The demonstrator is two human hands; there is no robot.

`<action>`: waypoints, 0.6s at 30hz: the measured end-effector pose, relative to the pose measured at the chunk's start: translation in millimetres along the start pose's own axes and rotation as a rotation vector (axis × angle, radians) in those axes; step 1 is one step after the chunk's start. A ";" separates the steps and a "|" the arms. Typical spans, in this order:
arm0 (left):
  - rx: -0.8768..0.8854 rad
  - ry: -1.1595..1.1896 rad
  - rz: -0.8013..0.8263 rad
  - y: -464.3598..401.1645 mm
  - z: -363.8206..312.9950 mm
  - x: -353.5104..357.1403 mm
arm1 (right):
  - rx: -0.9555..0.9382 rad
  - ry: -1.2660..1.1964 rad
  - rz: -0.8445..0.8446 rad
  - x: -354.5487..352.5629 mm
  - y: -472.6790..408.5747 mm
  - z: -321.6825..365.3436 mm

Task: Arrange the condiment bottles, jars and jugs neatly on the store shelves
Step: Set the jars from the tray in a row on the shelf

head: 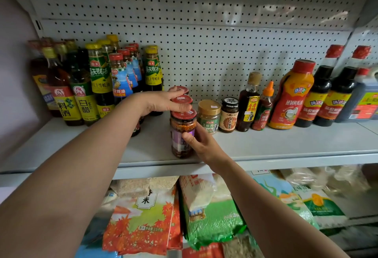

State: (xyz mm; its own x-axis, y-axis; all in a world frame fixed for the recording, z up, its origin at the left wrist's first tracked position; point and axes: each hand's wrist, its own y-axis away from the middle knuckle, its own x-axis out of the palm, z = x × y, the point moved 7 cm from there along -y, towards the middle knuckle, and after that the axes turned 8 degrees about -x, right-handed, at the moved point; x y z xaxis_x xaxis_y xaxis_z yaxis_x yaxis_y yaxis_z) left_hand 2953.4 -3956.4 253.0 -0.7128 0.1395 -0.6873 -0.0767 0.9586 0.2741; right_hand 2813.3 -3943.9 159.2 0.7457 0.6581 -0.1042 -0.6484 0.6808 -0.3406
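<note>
Head: R fingers (189,137) pinch jar (182,134); L fingers (180,102) on lids (182,99)

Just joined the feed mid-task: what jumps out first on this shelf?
Both hands meet at centre on a front-to-back row of red-lidded chili sauce jars: the right hand holds the front jar in a curled grip, while the left hand lies flat across the lids behind it. A crowd of tall dark sauce bottles fills the shelf's left end, and an orange-and-red squeeze bottle stands out on the right.
</note>
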 end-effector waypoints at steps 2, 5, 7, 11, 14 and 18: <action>-0.016 -0.075 0.020 -2.3 -2.1 -2.8 | -0.001 -0.003 0.014 -0.4 -0.2 -1.0; -0.044 -0.211 0.017 -6.0 -3.4 -7.6 | -0.012 -0.019 0.030 -1.1 -1.5 -2.0; -0.072 -0.315 0.011 -5.8 -5.2 -11.2 | -0.022 -0.023 0.031 -1.2 -2.9 -1.3; -0.155 -0.499 0.084 -3.2 -11.8 -15.7 | -0.041 -0.015 0.024 -1.9 -6.8 -1.2; -0.222 -0.600 0.147 -1.6 -16.6 -17.1 | -0.050 -0.009 0.022 -2.1 -8.9 -1.9; -0.255 -0.663 0.124 -6.9 -22.0 -18.9 | -0.050 0.000 0.032 -2.6 -11.7 -2.7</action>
State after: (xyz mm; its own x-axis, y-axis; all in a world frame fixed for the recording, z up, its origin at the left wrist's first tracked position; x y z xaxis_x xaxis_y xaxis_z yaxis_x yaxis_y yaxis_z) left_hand 2952.1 -3971.1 278.9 -0.1599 0.4419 -0.8827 -0.2406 0.8498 0.4691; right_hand 2819.3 -3954.4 160.9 0.7246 0.6794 -0.1159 -0.6637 0.6425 -0.3830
